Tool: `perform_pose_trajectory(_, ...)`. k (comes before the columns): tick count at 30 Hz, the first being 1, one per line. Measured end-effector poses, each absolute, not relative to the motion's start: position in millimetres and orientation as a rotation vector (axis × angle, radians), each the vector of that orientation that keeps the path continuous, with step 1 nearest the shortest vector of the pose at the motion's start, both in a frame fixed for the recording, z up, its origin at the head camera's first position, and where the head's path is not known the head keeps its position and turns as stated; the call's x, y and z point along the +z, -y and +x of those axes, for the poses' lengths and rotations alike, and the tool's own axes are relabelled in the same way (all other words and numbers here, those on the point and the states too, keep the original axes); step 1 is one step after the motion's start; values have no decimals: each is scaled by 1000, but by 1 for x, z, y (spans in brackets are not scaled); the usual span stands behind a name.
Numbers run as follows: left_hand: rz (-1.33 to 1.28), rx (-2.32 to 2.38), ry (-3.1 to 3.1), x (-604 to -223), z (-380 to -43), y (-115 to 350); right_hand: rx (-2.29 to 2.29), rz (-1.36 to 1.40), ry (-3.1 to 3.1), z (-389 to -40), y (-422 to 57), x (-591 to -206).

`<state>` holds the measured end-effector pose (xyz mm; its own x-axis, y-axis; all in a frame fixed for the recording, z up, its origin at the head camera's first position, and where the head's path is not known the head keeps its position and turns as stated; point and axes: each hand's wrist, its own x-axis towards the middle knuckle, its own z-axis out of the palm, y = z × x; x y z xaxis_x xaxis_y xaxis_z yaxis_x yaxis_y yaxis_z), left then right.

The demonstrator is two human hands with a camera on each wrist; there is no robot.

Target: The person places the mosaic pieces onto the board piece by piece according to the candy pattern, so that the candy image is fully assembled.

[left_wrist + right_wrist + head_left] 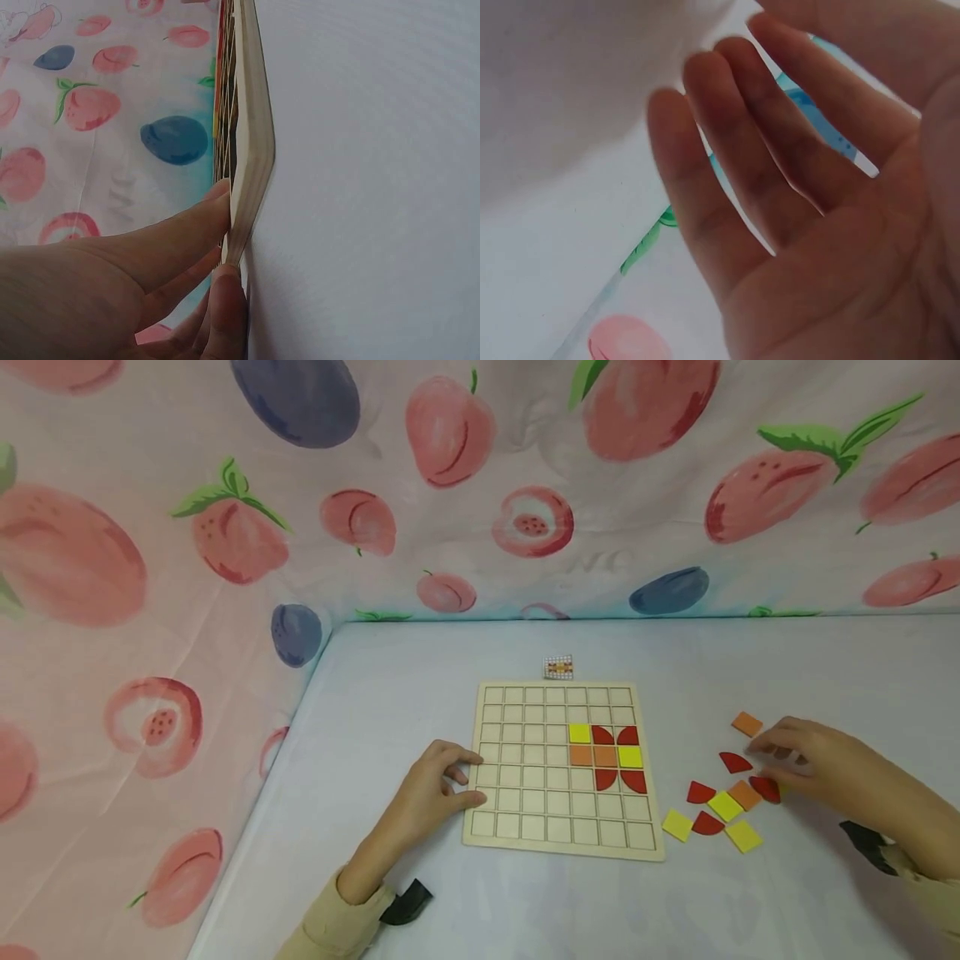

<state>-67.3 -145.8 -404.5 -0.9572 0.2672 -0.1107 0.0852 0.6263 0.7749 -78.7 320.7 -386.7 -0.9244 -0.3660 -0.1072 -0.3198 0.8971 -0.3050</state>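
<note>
A wooden grid board (530, 849) lies on the table, holding yellow and orange squares and red quarter-round tiles toward its right side. My left hand (429, 789) touches the board's left edge with thumb and fingertips spread apart; the left wrist view shows them against the board's edge (259, 127). Over the loose tiles at the right hovers my right hand (813, 758), fingers loosely bent, with nothing seen between them. Nearest to it are an orange square (747, 724) and two red quarter-round tiles, one (735, 762) left of the thumb and one (765, 789) beneath it.
More loose tiles lie right of the board, among them a yellow square (743, 837), an orange square (745, 795) and a red quarter-round tile (707, 823). Behind the board is a small pattern card (558, 667). A fruit-print cloth (615, 527) backs the white table.
</note>
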Motion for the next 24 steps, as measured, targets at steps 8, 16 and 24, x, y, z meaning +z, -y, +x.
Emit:
perform_pose_trajectory(8,279,1242,-2627,-404,-68,145,-410,-518,-2823,-76,-327,-386)
perform_pose_trajectory(16,275,1243,-2629,-402,-67,145,-418,-463,-2753,-75,-326,-381)
perform_pose_trajectory(24,284,1244,-2633,-402,-67,145,-454,-460,-2665,-76,-332,-387)
